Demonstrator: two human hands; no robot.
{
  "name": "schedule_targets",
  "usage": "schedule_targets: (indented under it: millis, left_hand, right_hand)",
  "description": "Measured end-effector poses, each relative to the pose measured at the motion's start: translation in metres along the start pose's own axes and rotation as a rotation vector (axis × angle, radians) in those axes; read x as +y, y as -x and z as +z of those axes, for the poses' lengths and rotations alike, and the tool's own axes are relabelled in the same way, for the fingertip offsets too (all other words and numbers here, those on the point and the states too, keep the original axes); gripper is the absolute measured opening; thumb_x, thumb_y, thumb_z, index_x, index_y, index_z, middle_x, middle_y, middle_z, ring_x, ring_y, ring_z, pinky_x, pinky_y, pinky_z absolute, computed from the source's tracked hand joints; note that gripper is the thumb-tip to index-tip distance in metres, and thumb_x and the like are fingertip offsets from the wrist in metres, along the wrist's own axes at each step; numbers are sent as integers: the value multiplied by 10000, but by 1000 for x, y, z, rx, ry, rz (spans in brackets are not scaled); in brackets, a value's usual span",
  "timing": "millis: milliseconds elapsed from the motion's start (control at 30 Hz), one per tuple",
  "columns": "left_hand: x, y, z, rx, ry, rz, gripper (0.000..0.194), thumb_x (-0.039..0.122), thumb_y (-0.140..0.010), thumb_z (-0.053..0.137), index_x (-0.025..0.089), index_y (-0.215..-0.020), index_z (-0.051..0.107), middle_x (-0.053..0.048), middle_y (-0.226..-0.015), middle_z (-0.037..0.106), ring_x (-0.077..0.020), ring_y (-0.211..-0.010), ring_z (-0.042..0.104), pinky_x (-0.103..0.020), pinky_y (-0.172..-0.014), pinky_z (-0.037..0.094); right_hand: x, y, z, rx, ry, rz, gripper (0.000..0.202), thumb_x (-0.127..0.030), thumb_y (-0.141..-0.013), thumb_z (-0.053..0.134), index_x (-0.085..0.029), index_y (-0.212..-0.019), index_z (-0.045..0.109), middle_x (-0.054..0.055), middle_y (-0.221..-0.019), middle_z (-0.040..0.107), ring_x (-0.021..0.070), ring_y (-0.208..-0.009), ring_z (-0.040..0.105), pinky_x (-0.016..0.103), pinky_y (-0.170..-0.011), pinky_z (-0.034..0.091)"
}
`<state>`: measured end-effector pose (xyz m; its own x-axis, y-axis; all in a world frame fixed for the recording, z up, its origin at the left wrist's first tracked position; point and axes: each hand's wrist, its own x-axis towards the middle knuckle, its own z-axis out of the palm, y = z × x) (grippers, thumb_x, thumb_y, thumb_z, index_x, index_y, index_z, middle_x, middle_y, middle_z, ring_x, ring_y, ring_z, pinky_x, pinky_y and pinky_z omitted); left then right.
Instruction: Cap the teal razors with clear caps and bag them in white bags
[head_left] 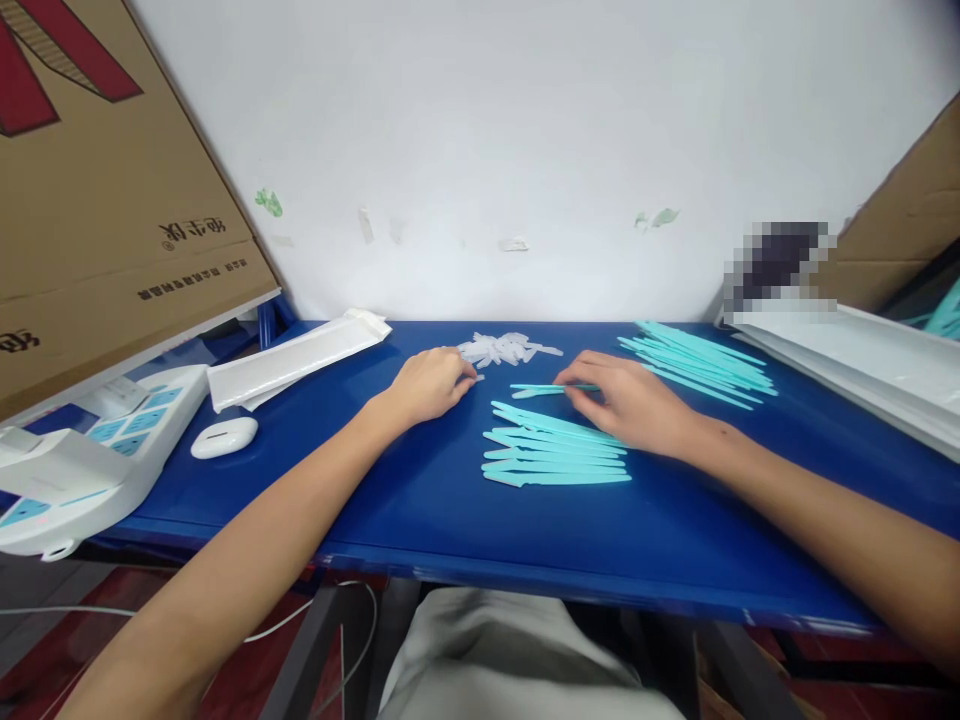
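My right hand (pixel 619 400) is closed in a pinch on a slim turquoise stick (pixel 534 389), shaped like an eyebrow razor, whose pale end points left. Just below it, several similar turquoise sticks (pixel 555 450) lie side by side in a row on the blue table. My left hand (pixel 435 385) rests low over the table with thumb and forefinger together. A small translucent plastic piece (pixel 480 378) shows at those fingertips. Right behind this hand is a loose pile of translucent plastic pieces (pixel 506 348). At the back right, more turquoise sticks (pixel 697 360) lie in a heap.
A white power strip (pixel 150 420), a white earbud case (pixel 224 437) and a white plastic packet (pixel 300 357) lie on the left. Cardboard boxes (pixel 112 200) flank the blue table (pixel 450 520). A white wall (pixel 480 150) closes off the back, and a white tray (pixel 870 350) stands right.
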<state>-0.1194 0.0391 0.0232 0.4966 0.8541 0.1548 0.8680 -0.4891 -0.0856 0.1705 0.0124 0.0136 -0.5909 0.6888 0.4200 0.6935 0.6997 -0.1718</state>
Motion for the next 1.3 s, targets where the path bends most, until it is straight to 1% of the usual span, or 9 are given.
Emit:
schedule_targets:
  millis: [133,267,400,567,667,733,867,1067,1300]
  left_hand:
    - [1,-1,1,9,50,136,284,245,-1010,483,226,-1143,733,-78,-1144,711,-271,-1101,645,-353,-873,508]
    - [1,-1,0,-9,-7,142,277,176,-983,497,210,-1136,725,-81,-1081,740,-273,-1029,679,-345,-803,515]
    - [1,-1,2,50,43,177,298,167,-976,513,177,-1210,696,-103,-1101,724,-284,-1044,664,-367,-832,510]
    - [4,-1,5,97,112,202,210,209,-983,536,194,-1044,736,-91,-1062,695,-262,-987,654,-367,-837,493]
    - [8,0,5,177,137,233,202,236,-998,525,198,-1053,715,-81,-1069,699,-253,-1010,640,-355,-827,476]
    - [12,0,5,212,148,250,198,241,-1006,517,201,-1045,707,-63,-1020,717,-238,-974,639,-353,-822,462]
    - [20,-1,6,258,166,248,181,251,-999,539,199,-1021,712,-58,-971,731,-228,-929,634,-349,-807,447]
    - [26,0,2,316,221,244,178,255,-998,556,195,-1005,723,-45,-956,742,-224,-928,625,-354,-828,456]
    - [33,-1,7,382,397,244,183,296,-993,580,209,-984,740,-43,-965,760,-212,-909,649,-357,-837,492]
  right_hand:
    - [2,-1,2,-7,6,74,210,-235,-941,501,-182,-1000,696,78,-997,702,216,-816,662,345,-723,473]
    - [3,-1,3,-35,-3,148,190,-249,-926,509,-198,-990,682,69,-1004,728,231,-846,672,342,-719,466]
    - [1,-1,3,-50,-21,183,199,-258,-935,491,-208,-1017,665,54,-979,741,226,-831,670,338,-713,457]
    - [-3,-1,2,-28,-38,158,183,-248,-940,484,-217,-1004,653,45,-1001,727,205,-820,647,326,-707,448]
    - [-3,-1,2,-21,-42,150,181,-248,-945,483,-215,-1000,652,52,-1000,716,202,-811,639,322,-702,447]
    - [-3,-1,2,-11,-56,134,189,-254,-955,477,-212,-1007,654,59,-999,708,200,-808,635,321,-706,451]
    - [-2,-1,2,-4,-65,114,209,-271,-973,467,-207,-1023,660,63,-980,695,192,-773,625,323,-712,455]
    - [-2,-1,1,7,-87,95,227,-277,-978,469,-198,-1044,671,86,-1000,700,207,-807,633,332,-734,470]
    - [-13,-2,-1,35,-111,55,221,-265,-983,463,-197,-1025,668,86,-965,701,213,-813,636,339,-729,472]
